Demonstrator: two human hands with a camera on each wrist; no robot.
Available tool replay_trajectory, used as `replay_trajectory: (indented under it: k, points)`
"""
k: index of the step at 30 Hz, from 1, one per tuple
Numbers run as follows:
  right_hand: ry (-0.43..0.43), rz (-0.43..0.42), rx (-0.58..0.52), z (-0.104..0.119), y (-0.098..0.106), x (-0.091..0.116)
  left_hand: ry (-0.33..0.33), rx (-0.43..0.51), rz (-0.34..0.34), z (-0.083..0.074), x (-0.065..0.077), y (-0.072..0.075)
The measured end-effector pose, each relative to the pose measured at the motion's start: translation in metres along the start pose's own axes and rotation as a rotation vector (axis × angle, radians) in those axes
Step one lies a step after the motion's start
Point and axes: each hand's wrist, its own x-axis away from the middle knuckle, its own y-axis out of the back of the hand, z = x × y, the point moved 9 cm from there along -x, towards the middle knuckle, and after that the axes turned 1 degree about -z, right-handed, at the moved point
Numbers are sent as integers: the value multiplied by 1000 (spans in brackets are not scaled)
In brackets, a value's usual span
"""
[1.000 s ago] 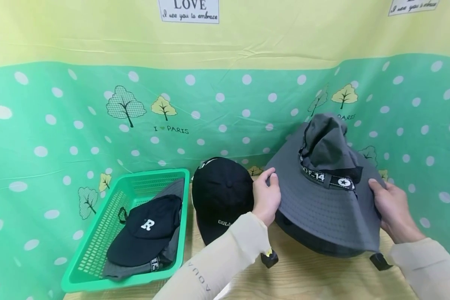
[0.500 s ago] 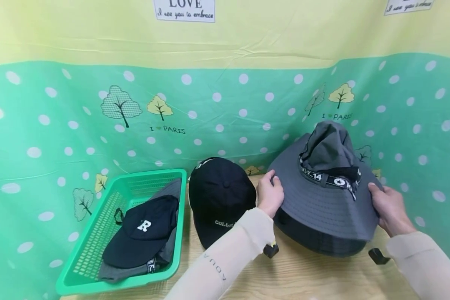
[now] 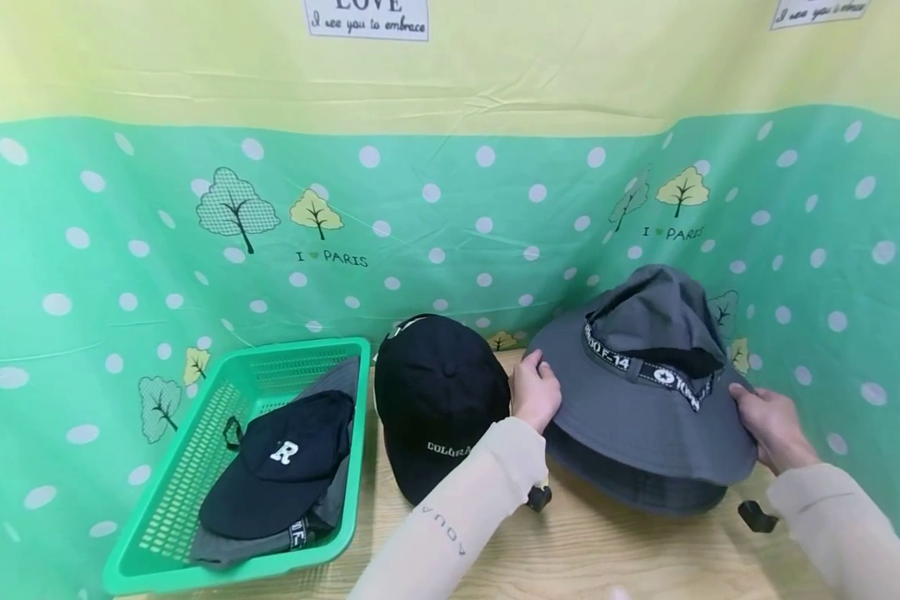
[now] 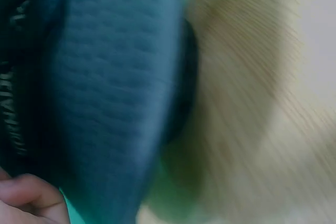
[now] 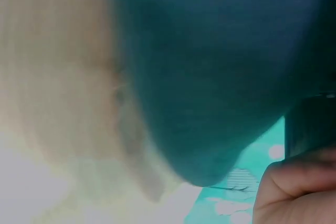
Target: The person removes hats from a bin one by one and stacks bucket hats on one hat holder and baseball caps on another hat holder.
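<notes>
A grey wide-brimmed hat [image 3: 652,433] with a lettered band and a crumpled crown is held at the table's right side. My left hand [image 3: 536,392] pinches its brim at the left, and my right hand [image 3: 774,427] pinches the opposite edge. Below that brim shows a darker brim-like layer [image 3: 645,493]; whether it belongs to a second hat I cannot tell. Both wrist views show the brim blurred, with only part of each hand in the corner. Beside my left hand lies a black cap [image 3: 446,387] with lettering, partly covered by the forearm.
At left stands a green perforated basket [image 3: 123,546]. In it, a black cap marked R [image 3: 266,500] lies over a grey hat [image 3: 228,550]. A polka-dot curtain [image 3: 420,225] rises behind the wooden table [image 3: 570,558].
The grey hat has come down lower, its crown sinking and tipping, with both hands still on the brim. The band's lettering has shifted left. The view has panned slightly; basket and caps are unchanged.
</notes>
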Motion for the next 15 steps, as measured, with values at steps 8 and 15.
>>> replay_trajectory:
  k: [8, 15]
  points:
    - [55, -15, 162, -15, -14, -8, -82, -248, 6, 7, 6, -14]
    - [87, -13, 228, -18, -13, -12, -90, -594, 35, 17, 5, -29]
